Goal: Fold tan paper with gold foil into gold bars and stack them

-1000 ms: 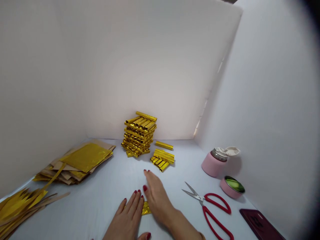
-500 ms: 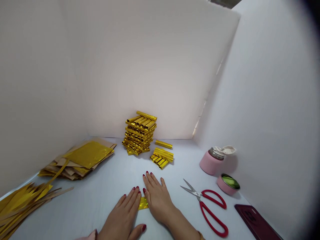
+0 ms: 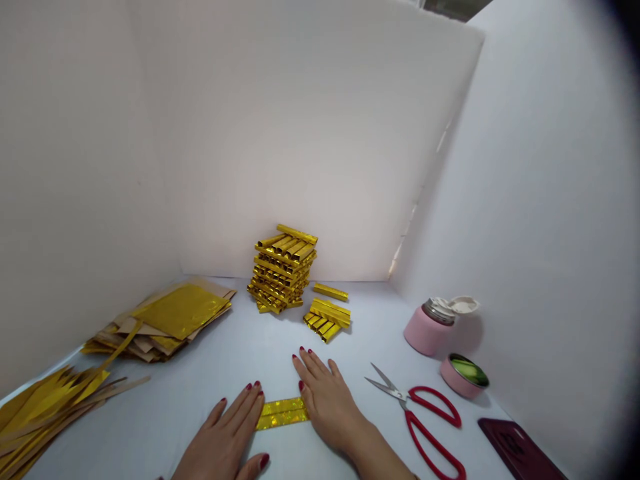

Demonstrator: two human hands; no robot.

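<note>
A folded strip of shiny gold paper [image 3: 283,413] lies flat on the pale table, a lengthwise crease showing along it. My left hand [image 3: 225,433] rests on its left end, fingers stretched out and thumb apart. On the right end lies my right hand [image 3: 327,403], palm down with fingers extended. Both ends of the strip are hidden beneath the hands. To the right of my right hand, red-handled scissors [image 3: 403,397] lie with their blades apart.
Folded gold paper tubes form a tall stack [image 3: 283,270], with a smaller pile [image 3: 327,320] beside it. Gold sheets [image 3: 183,310] and cut strips [image 3: 45,413] lie left. A pink bottle [image 3: 427,330], pink lidless tin [image 3: 463,377] and dark red phone [image 3: 515,447] stand or lie right.
My hands have moved apart along the gold paper strip, the left one going left, so more of the strip shows between them. The view has shifted slightly.
</note>
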